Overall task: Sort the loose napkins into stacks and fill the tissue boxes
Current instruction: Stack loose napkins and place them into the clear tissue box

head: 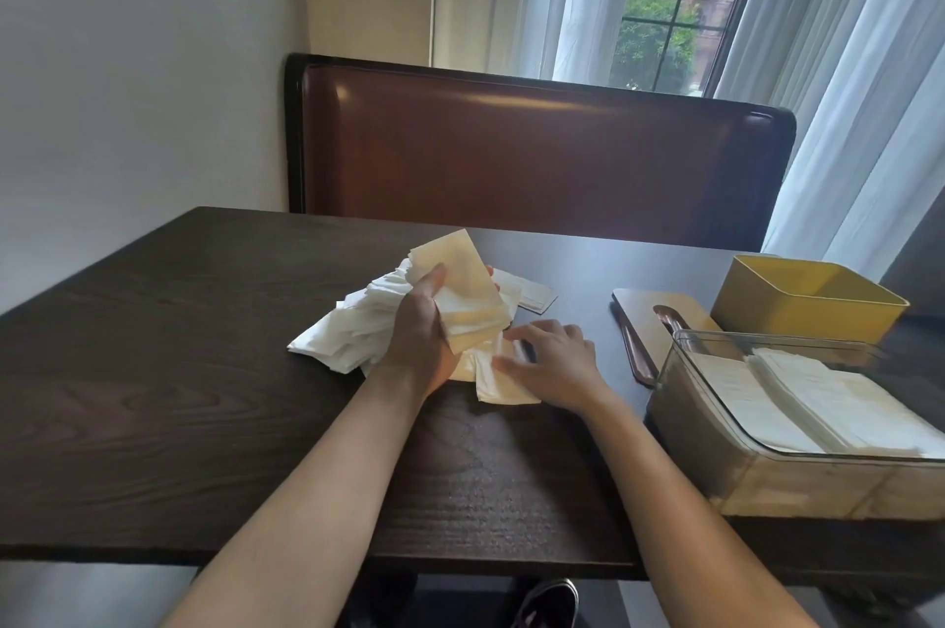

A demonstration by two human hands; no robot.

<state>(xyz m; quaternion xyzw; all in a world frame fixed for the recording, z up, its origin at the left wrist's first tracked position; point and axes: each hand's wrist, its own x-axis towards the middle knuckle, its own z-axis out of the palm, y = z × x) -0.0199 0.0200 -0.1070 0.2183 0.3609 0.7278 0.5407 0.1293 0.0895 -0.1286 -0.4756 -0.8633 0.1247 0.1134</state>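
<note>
**Napkin sorting at the dark bench**

We're gripping a squared-up stack of napkins (463, 292) in our left hand (417, 336), thumb curled over the top and the stack tilted up off the bench (153, 372). Our right hand (549, 364) is lying spread, fingers fairly straight, pressing on a loose napkin (503, 384) right in front of us. A messy pile of napkins (353, 328) is sitting just left of the held stack, and a couple more (532, 292) are lying behind it. Over on the right, the clear box (716, 423) is holding two rows of napkins, with a yellow box (808, 302) and a wooden lid (647, 320) behind it.
</note>
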